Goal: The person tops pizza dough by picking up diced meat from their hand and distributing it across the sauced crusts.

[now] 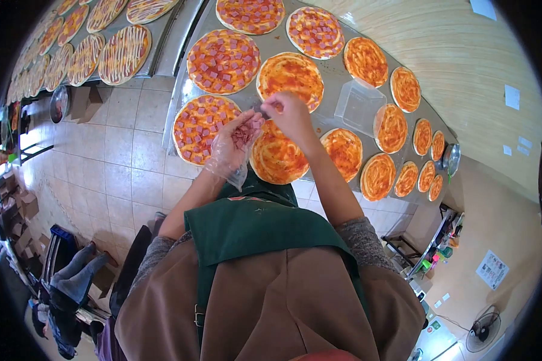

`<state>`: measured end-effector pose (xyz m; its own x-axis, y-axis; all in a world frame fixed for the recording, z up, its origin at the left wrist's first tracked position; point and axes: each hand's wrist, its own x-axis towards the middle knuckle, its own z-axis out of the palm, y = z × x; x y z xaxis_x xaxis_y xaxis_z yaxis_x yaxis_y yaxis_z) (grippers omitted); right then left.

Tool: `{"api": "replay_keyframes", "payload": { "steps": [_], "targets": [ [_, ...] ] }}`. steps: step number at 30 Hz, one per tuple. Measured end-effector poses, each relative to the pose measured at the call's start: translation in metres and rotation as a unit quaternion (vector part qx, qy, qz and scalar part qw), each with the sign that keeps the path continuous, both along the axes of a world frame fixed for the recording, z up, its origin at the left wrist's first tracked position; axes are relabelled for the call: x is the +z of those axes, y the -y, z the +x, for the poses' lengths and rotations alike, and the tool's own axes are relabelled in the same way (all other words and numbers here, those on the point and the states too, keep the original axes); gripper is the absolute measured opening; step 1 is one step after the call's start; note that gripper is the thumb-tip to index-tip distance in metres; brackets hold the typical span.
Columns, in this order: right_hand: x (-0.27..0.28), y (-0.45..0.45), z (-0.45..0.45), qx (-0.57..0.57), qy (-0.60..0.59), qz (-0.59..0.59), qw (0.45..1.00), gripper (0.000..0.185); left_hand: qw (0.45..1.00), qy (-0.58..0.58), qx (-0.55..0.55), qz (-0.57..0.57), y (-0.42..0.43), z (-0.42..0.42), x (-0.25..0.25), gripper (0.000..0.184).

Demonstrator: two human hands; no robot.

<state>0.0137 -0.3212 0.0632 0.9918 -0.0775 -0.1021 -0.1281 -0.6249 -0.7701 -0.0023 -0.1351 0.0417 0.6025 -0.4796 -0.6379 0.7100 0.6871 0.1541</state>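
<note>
My left hand (226, 147), in a loose clear plastic glove, is cupped palm up around a heap of diced ham (247, 131). Close beside it, my right hand (290, 114) has its fingers pinched together; what they hold, if anything, is too small to make out. Both hands hover over two sauce-covered pizza bases, an upper one (289, 69) with a few ham pieces at its lower edge and a lower one (277, 159) partly hidden by my hands. Left of my left hand lies a pizza covered in ham cubes (199, 129).
A clear plastic container (356, 108) stands on the metal table (247, 102) among several sauced bases. Further ham-topped pizzas lie at the table's far left. Another table holds pizzas with pale drizzled stripes (124, 54). A person (78, 274) is at the lower left.
</note>
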Motion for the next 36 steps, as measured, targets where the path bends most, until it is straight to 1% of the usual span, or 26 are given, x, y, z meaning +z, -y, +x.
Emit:
{"api": "replay_keyframes", "payload": {
  "steps": [3, 6, 9, 12, 15, 18, 21, 23, 25, 28, 31, 34, 36],
  "targets": [
    [0.020, -0.017, -0.018, 0.104, 0.059, -0.073, 0.990, 0.017, 0.999, 0.032, -0.007, 0.007, 0.006, 0.000, -0.005, 0.033],
    [0.018, -0.020, -0.024, 0.084, 0.043, -0.119, 0.988, 0.017, 0.998, 0.053, -0.023, -0.003, 0.011, -0.001, -0.009, 0.033],
    [0.006, -0.014, -0.027, 0.062, 0.000, -0.075, 0.995, 0.016, 0.998, 0.039, -0.043, 0.025, 0.018, -0.003, -0.002, 0.033],
    [0.012, -0.006, -0.030, 0.016, -0.098, 0.038, 0.994, 0.015, 0.998, 0.045, -0.049, -0.005, 0.024, -0.006, -0.009, 0.033],
    [0.001, 0.014, -0.032, -0.002, -0.132, 0.240, 0.962, 0.016, 0.999, 0.020, -0.035, -0.005, 0.027, -0.005, -0.007, 0.033],
    [0.003, 0.033, -0.032, -0.063, -0.157, 0.299, 0.939, 0.021, 0.999, 0.014, -0.031, -0.019, 0.030, 0.001, 0.004, 0.033],
    [0.016, 0.064, -0.022, -0.129, -0.171, 0.281, 0.936, 0.021, 1.000, -0.005, -0.030, -0.004, 0.034, 0.004, 0.007, 0.038],
    [0.005, 0.101, -0.008, -0.168, -0.146, 0.188, 0.957, 0.018, 1.000, -0.003, -0.029, -0.009, 0.034, 0.004, 0.007, 0.034],
    [-0.021, 0.142, 0.011, -0.145, -0.085, 0.017, 0.986, 0.015, 1.000, -0.004, -0.029, -0.009, 0.032, 0.004, 0.005, 0.032],
    [-0.036, 0.172, 0.037, -0.028, -0.135, -0.161, 0.977, 0.012, 0.999, -0.009, -0.032, -0.007, 0.029, 0.001, -0.002, 0.032],
    [-0.046, 0.173, 0.051, 0.058, -0.212, -0.251, 0.943, 0.010, 0.999, -0.010, -0.033, -0.007, 0.028, -0.001, -0.005, 0.032],
    [-0.052, 0.164, 0.056, 0.053, -0.202, -0.347, 0.914, 0.011, 0.999, -0.013, -0.033, -0.003, 0.027, -0.001, -0.006, 0.032],
    [-0.051, 0.161, 0.056, 0.057, -0.156, -0.342, 0.925, 0.011, 0.999, -0.017, -0.032, 0.001, 0.025, -0.001, -0.005, 0.033]
  ]
}}
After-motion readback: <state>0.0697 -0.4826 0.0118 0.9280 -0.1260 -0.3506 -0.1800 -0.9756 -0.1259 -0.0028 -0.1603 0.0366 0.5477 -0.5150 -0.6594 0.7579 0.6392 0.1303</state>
